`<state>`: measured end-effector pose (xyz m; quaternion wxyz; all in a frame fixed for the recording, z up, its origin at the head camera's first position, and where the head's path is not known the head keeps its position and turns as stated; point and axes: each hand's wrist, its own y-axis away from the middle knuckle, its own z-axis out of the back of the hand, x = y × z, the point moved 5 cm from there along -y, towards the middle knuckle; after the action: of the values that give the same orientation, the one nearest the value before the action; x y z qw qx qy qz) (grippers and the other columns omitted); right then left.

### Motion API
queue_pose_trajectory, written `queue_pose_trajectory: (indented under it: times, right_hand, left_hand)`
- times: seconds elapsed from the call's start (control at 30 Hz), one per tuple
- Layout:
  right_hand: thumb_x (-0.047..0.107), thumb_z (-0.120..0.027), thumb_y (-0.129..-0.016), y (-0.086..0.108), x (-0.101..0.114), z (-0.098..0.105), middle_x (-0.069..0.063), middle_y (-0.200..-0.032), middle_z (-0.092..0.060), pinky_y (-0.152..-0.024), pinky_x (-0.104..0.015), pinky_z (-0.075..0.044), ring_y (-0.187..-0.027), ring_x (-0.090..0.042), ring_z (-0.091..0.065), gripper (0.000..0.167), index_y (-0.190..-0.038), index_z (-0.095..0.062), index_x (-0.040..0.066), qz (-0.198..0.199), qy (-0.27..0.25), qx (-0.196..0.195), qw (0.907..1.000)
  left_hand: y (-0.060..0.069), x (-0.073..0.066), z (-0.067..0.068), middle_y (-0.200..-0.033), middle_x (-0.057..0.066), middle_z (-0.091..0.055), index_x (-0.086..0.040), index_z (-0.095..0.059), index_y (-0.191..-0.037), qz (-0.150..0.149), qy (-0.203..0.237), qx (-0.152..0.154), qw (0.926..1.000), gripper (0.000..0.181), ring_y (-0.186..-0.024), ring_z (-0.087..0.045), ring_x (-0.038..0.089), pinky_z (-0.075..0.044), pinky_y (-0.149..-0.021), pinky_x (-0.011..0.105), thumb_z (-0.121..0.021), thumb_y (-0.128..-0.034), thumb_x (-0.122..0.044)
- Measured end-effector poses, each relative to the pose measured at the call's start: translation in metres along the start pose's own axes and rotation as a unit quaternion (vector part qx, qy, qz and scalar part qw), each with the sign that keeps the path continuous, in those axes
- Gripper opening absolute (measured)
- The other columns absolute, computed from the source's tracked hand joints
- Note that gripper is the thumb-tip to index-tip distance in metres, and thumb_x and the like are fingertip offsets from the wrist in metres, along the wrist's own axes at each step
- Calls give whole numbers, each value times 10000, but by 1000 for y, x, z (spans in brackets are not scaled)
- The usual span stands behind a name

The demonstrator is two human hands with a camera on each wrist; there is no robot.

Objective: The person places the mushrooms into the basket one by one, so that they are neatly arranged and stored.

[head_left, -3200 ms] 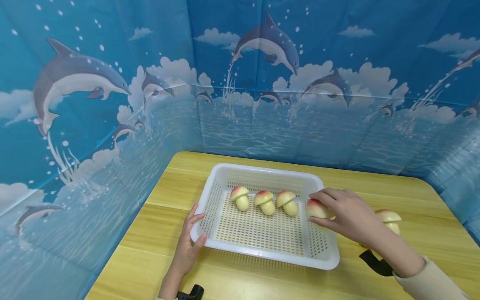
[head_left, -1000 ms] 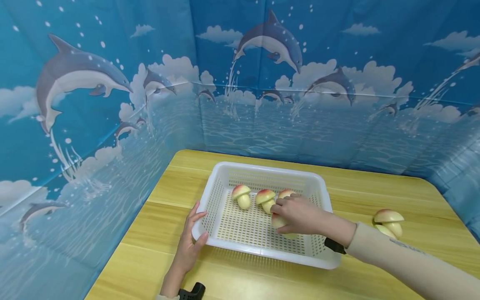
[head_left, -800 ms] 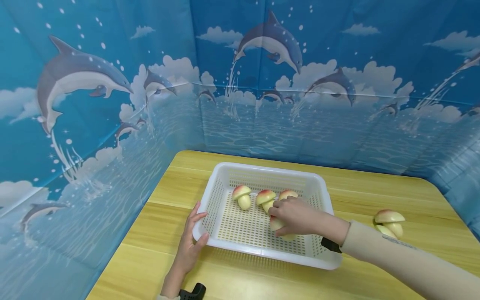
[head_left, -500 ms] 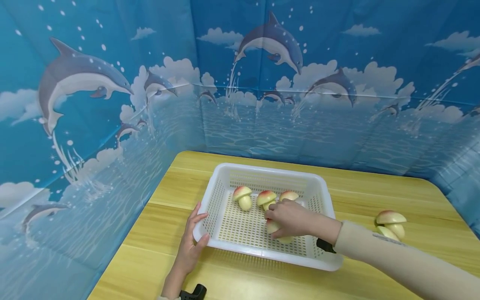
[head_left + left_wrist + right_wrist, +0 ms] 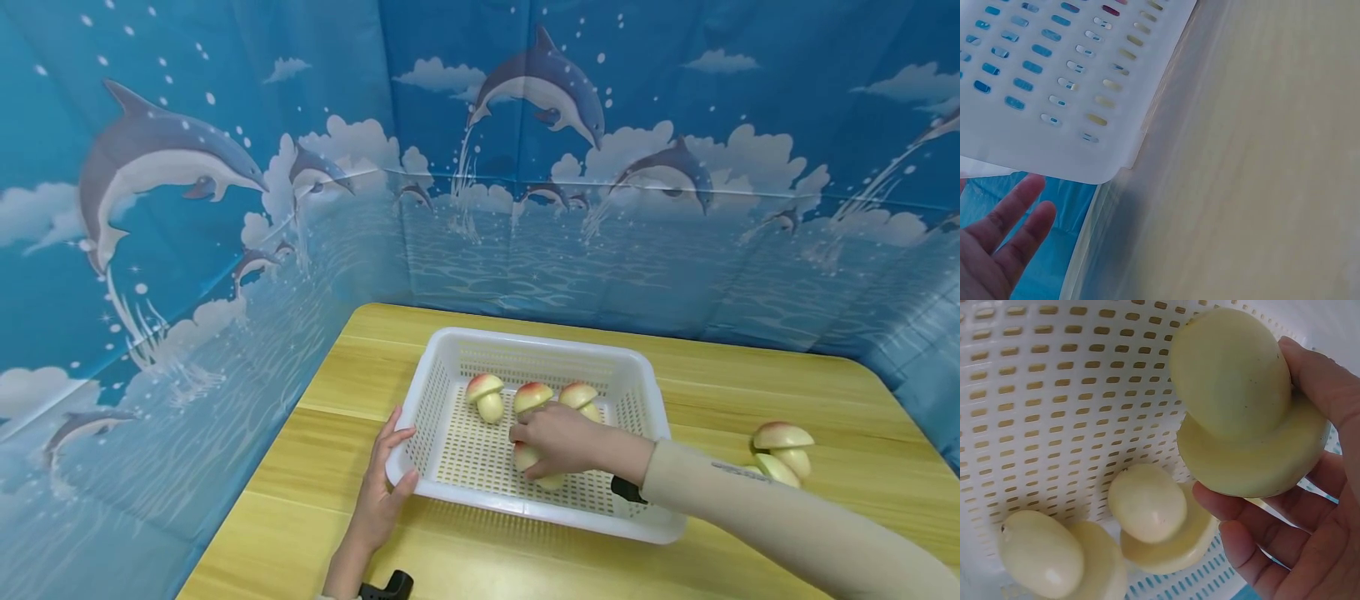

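Observation:
A white perforated plastic basket [image 5: 517,506] stands on the table. Inside, toward its back, lie three cream toy mushrooms with reddish caps: a left one [image 5: 490,406], a middle one [image 5: 532,395] partly behind my fingers, and a right one [image 5: 578,395]. My right hand [image 5: 566,440] is in the basket's front half, pinching a fourth mushroom [image 5: 1235,394] between thumb and fingers at the cap. Whether it touches the basket floor I cannot tell. My left hand [image 5: 375,492] touches the basket's front left corner; its visible fingers [image 5: 1019,215] look straight in the left wrist view.
More mushrooms lie on the yellow wood-grain table [image 5: 300,517] right of the basket: one [image 5: 783,437] behind another [image 5: 776,469], partly hidden by my right sleeve [image 5: 720,492]. A blue dolphin-print curtain [image 5: 480,250] borders the table's back and left sides.
My right hand has carried the mushroom from the basket's right rim inside, then shifted it left along the front. The left hand has kept its place at the corner.

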<state>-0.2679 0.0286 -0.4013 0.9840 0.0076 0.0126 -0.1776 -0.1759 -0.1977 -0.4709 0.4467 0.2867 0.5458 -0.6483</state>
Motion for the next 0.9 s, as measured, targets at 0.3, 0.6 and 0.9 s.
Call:
queue_pose_trajectory:
  times: [0.3,0.6,0.9]
  right_hand:
    - [430,-774,-729,-13,4,1,91,-777,-544,-591,-294,-428,-651,-58,-486,353,-924,-626,175,-43,-133,-43,9999]
    - [451,-773,-727,-23,7,-3,71,-824,-567,-577,-263,-425,-679,-72,-499,384,-963,-652,173,-18,-192,-134,9997]
    - [448,-765,-732,-32,8,-2,66,-809,-548,-576,-261,-404,-657,-56,-471,377,-954,-647,168,14,-195,-226,9996]
  left_hand:
    - [-1,0,0,-1572,28,-126,-122,-406,-1369,-10,-92,-8,10000,495,-1353,-244,348,-383,-968,377,-513,-886,-117]
    - [-1,-1,0,-1572,33,-128,-115,-405,-1370,-43,-43,-35,10000,500,-1343,-258,353,-403,-948,382,-517,-882,-111]
    - [-1,0,0,-1571,49,-127,-110,-404,-1370,-89,-83,-41,9999,500,-1348,-249,342,-415,-932,382,-520,-883,-112]
